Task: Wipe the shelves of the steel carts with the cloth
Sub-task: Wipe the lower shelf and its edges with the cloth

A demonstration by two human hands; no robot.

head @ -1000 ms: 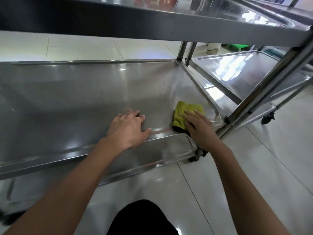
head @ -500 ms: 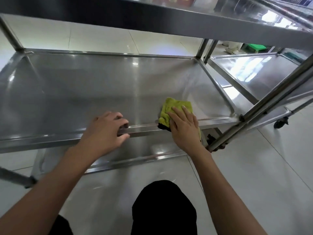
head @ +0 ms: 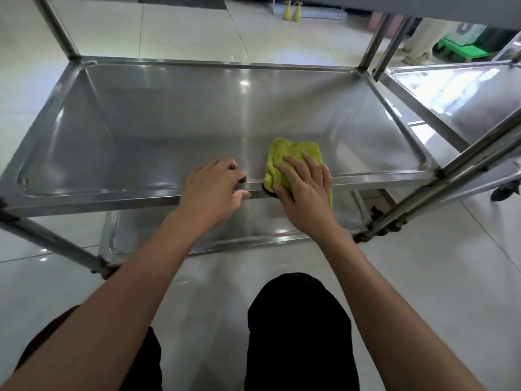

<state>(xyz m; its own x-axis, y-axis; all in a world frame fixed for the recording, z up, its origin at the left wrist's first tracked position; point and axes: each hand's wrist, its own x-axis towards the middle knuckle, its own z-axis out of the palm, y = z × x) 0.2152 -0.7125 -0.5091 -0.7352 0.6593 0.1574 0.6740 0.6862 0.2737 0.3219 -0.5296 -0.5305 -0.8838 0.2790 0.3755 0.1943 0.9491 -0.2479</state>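
A yellow-green cloth (head: pixel 293 153) lies on the middle shelf (head: pixel 174 131) of the steel cart, at its front rim and right of centre. My right hand (head: pixel 306 190) presses flat on the cloth with straight, spread fingers. My left hand (head: pixel 214 190) grips the shelf's front rim just left of the cloth, fingers curled over the edge. A lower shelf (head: pixel 158 235) shows beneath the rim.
A second steel cart (head: pixel 456 91) stands close on the right, its wheel (head: pixel 504 193) on the tiled floor. Upright steel posts (head: pixel 462 167) cross at the front right corner. My black-clad knees (head: pixel 298 328) are below. A green crate (head: pixel 462 49) sits far right.
My right hand has slid the cloth leftward along the front rim. My left hand went from lying flat to curling over the rim. The view has tilted further down.
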